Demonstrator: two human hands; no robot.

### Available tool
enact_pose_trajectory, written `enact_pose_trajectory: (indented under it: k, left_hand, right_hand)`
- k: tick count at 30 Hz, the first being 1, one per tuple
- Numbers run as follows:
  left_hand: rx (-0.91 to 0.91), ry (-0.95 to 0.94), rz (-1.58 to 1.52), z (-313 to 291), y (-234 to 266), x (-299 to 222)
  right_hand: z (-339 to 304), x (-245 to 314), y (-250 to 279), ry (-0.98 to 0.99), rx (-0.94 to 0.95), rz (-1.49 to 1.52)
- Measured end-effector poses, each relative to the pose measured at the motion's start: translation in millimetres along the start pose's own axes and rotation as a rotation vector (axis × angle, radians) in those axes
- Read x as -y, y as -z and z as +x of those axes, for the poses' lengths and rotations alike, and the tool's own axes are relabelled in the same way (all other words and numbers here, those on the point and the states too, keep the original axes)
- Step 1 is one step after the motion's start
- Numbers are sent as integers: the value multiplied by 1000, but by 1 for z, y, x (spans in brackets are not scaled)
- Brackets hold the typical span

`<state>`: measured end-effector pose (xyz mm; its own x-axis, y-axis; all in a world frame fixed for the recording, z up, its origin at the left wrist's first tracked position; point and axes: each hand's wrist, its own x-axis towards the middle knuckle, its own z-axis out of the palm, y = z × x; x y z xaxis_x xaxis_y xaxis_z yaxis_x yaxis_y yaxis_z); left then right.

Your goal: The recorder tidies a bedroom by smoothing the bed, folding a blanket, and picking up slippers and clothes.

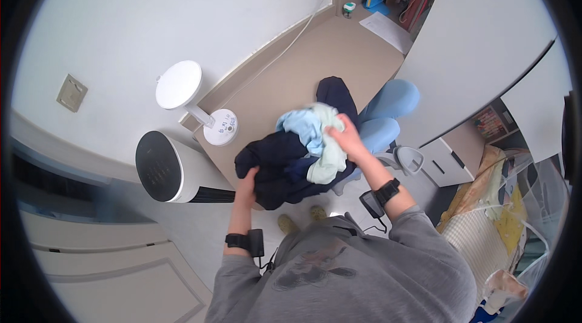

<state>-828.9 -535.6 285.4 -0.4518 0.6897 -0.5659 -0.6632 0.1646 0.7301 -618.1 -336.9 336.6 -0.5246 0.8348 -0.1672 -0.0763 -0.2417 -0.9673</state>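
Note:
A bundle of clothes lies over the near edge of the desk in front of me. My left hand [247, 181] grips the left end of a dark navy garment [276, 159], its fingers partly hidden in the folds. On top of the bundle, my right hand [345, 139] is closed on a pale mint-green garment [330, 153]. Beside that, a light blue garment [301, 124] sits crumpled against it. More dark cloth [337, 93] stretches toward the far side of the desk.
The beige desk [273, 80] runs along the wall. A white lamp [219, 127] stands on its left, near a white tower appliance [188, 168]. A blue chair [388, 108] is at the right. Further right are a drawer unit [442, 162] and a bed [479, 226].

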Motion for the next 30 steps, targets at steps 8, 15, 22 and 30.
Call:
enact_pose_trajectory:
  k: [8,15,22,30]
  left_hand:
    - [-179,-259,212,7,-5,2]
    - [129,-28,222,-3,-20,61]
    - [-113,128,-77,-78,67,58]
    - [-315,-141,-389,-246,186,33]
  right_hand:
    - [47,-49,33,-68,-294,-1093]
    - [27,-90,-34,-209,58,-820]
    - [-94,-65,-117,-396,650,-78]
    - [-207,-72,-279,-347,1169,-33]
